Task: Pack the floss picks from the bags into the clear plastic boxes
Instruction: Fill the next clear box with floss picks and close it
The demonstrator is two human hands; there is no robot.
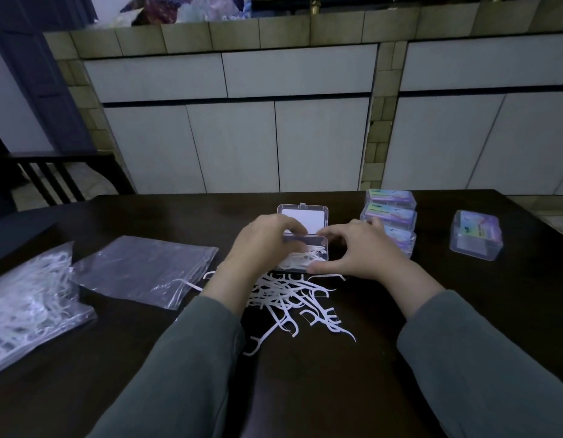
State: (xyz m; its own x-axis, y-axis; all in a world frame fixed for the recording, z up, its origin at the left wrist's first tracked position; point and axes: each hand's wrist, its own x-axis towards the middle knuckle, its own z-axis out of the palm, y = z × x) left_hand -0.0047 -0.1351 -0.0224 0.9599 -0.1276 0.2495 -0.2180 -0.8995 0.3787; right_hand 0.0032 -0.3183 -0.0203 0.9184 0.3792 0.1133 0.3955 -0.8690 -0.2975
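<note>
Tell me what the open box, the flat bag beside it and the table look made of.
Open box: clear rigid plastic, see-through walls. Flat bag: thin glossy plastic film, creased with shiny streaks. Table: dark, smooth, likely wood or laminate; too dim to tell.
</note>
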